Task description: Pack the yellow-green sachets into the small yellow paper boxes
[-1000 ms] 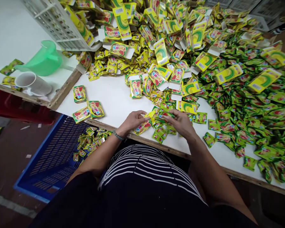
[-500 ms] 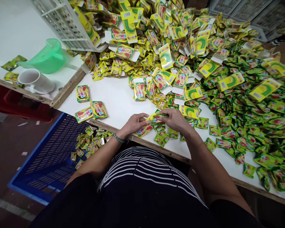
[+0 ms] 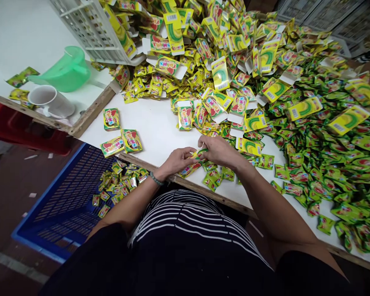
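A small yellow-green carton [image 3: 191, 167] lies tilted between my hands at the table's front edge, partly hidden by fingers. My left hand [image 3: 178, 160] is closed around its left side. With bent fingers, my right hand [image 3: 218, 151] pinches the carton's upper right end, and a bit of white flap shows there. Right beside it are several loose green sachets [image 3: 212, 178]. An upright carton [image 3: 185, 116] stands just beyond my hands. To the left lie three closed cartons, among them one [image 3: 131, 140] near the edge.
A large heap of green sachets [image 3: 317, 156] and open cartons [image 3: 220, 73] covers the back and right. A white crate [image 3: 95, 33], green scoop [image 3: 64, 72] and white mug [image 3: 51, 102] stand left. Below the table edge sits a blue basket [image 3: 54, 197] with sachets inside.
The yellow-green packet held between my fingertips has gone from sight. My right hand has turned over the carton's end, its fingers more bent. The view has shifted slightly.
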A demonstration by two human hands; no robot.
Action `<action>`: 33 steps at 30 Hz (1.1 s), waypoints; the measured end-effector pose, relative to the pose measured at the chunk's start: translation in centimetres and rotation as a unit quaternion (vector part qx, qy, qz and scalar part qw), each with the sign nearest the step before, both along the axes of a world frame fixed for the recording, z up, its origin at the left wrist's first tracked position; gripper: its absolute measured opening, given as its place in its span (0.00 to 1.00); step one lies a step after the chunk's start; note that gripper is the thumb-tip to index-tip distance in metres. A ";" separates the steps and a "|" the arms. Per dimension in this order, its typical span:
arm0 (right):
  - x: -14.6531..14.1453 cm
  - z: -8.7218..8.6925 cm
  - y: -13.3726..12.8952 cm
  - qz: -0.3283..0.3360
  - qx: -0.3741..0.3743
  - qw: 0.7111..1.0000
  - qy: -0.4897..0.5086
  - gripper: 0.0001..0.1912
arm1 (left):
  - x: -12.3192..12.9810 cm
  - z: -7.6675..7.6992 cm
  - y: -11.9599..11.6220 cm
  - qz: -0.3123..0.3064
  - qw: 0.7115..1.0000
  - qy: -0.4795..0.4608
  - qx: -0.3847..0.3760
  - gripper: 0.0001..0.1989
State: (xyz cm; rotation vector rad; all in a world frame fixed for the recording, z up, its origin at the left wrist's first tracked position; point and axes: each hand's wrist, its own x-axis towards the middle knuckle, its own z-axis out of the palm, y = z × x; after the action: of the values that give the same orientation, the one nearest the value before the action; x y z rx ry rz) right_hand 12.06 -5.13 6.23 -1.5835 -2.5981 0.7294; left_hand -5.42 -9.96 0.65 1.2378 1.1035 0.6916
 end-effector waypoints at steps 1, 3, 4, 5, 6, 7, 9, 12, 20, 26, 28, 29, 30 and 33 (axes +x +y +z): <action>-0.1 -0.1 0.0 -0.009 -0.004 1.000 0.029 0.14 | 0.0 -0.1 0.0 0.006 1.000 -0.002 -0.001 0.17; 0.0 -0.3 -0.1 -0.027 -0.042 0.994 0.101 0.17 | -0.2 -0.2 0.1 0.023 1.000 -0.010 -0.007 0.17; 0.0 -0.5 -0.2 -0.039 -0.065 0.987 0.138 0.18 | -0.3 -0.3 0.1 0.029 0.999 -0.017 -0.011 0.16; 0.1 -0.6 -0.3 -0.052 -0.083 0.980 0.172 0.19 | -0.4 -0.4 0.0 0.032 0.999 -0.025 -0.014 0.16; 0.1 -0.8 -0.5 -0.065 -0.092 0.974 0.198 0.20 | -0.5 -0.4 0.0 0.032 0.999 -0.034 -0.016 0.15; 0.0 -1.0 -0.6 -0.077 -0.090 0.970 0.213 0.21 | -0.7 -0.4 -0.1 0.029 0.999 -0.042 -0.016 0.15; -0.3 -1.2 -0.9 -0.087 -0.067 0.972 0.207 0.21 | -1.0 -0.4 -0.2 0.023 0.998 -0.051 -0.011 0.14; -1.0 -1.3 -1.2 -0.050 -0.065 0.979 0.187 0.21 | -1.4 -0.2 -0.3 0.024 0.998 -0.052 -0.008 0.14; -2.1 -1.8 -2.1 -0.010 -0.048 0.983 0.175 0.24 | -2.5 1.1 -0.7 -0.004 0.999 -0.023 0.049 0.16; -3.0 -1.9 -2.8 0.018 -0.060 0.984 0.167 0.25 | -3.6 1.0 -1.2 -0.011 0.999 0.016 0.034 0.20; -3.1 -2.1 -3.2 0.017 -0.049 0.982 0.180 0.25 | -3.6 0.6 -1.5 0.043 0.999 -0.009 0.029 0.25; -2.9 -2.3 -3.3 0.004 -0.032 0.978 0.205 0.23 | -3.5 0.4 -1.7 0.073 0.997 -0.022 0.024 0.27; -2.7 -2.5 -3.5 -0.024 -0.005 0.971 0.236 0.21 | -3.5 0.3 -1.9 0.101 0.994 -0.032 0.019 0.28; -1.7 -3.6 -4.2 -0.141 0.095 0.938 0.303 0.13 | -3.4 0.2 -2.5 0.156 0.986 -0.055 0.009 0.30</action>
State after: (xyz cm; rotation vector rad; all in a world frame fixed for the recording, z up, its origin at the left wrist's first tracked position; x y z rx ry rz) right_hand 10.31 -9.36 2.68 -1.3550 -1.8939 0.7609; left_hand -8.77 -12.47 0.88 1.0376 1.2139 0.9978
